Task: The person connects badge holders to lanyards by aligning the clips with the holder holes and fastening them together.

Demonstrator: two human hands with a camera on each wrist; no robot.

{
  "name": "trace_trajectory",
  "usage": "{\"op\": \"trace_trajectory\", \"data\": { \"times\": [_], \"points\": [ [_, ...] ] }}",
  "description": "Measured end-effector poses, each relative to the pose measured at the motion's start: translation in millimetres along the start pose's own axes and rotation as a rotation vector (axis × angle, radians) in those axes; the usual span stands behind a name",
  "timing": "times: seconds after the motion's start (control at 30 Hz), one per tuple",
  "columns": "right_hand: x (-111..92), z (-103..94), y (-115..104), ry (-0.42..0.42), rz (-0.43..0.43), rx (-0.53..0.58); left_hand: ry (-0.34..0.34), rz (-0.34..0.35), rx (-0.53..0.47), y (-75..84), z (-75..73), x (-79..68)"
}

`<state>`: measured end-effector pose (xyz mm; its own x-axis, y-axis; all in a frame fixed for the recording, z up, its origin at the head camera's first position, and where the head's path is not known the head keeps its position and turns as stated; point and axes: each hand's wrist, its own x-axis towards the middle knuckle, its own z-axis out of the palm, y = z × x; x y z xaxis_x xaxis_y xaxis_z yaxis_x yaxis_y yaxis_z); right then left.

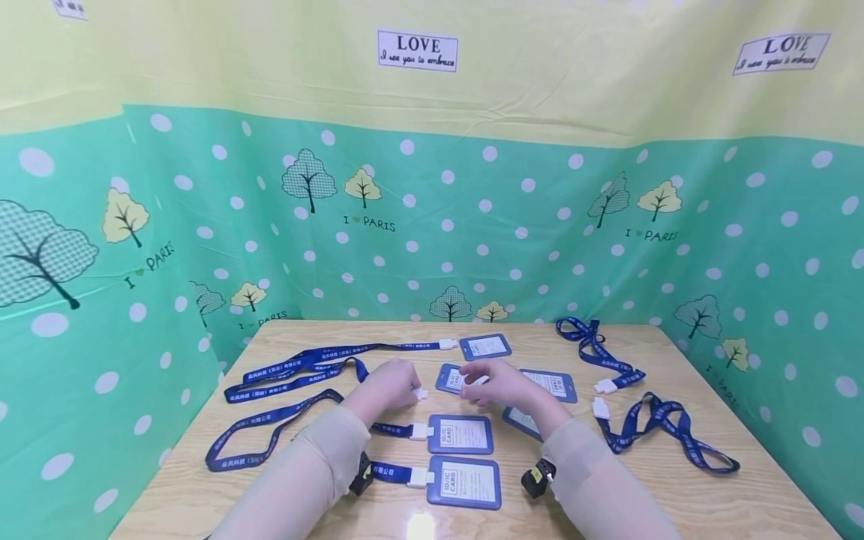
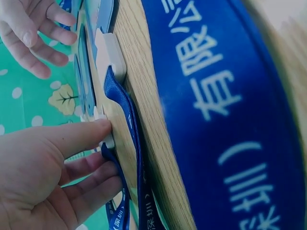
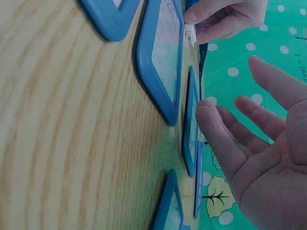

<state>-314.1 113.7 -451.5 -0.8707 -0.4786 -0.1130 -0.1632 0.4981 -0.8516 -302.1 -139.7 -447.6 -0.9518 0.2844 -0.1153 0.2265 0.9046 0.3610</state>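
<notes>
My left hand [image 1: 390, 386] pinches the white plastic clip [image 2: 109, 138] of a blue lanyard between thumb and fingers; the strap trails off below the hand in the left wrist view. Across from it, my right hand [image 1: 505, 388] hovers over a blue ID card holder [image 1: 447, 377], fingers spread and relaxed, with nothing in them. The right hand partly covers that holder. Nearer to me, two card holders [image 1: 460, 434] [image 1: 464, 482] lie joined to the white clips [image 1: 419, 431] [image 1: 418, 477] of their lanyards, whose straps run left under my left forearm.
At the back, another card holder [image 1: 486, 346] lies at a lanyard's clip [image 1: 448, 344]. Two more holders [image 1: 555, 386] [image 1: 521, 422] lie by my right forearm, partly hidden. Two loose lanyards [image 1: 607, 362] [image 1: 664, 424] rest on the right of the wooden table [image 1: 729, 499]. A patterned curtain [image 1: 466, 225] surrounds it.
</notes>
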Motion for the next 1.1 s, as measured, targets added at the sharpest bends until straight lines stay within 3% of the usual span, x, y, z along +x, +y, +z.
{"op": "trace_trajectory", "data": {
  "times": [0.43, 0.87, 1.1],
  "points": [
    [-1, -4.2, -4, 0.008, -0.019, -0.030, -0.021, -0.057, -0.023, 3.2, -2.3, 2.8],
    [-6, -19.2, -19, 0.050, -0.060, -0.061, -0.021, -0.032, 0.015, 3.2, -1.9, 2.7],
    [-9, -29.5, -30, 0.087, -0.096, -0.024, -0.018, -0.036, 0.002, 3.7, -2.1, 1.6]
  ]
}}
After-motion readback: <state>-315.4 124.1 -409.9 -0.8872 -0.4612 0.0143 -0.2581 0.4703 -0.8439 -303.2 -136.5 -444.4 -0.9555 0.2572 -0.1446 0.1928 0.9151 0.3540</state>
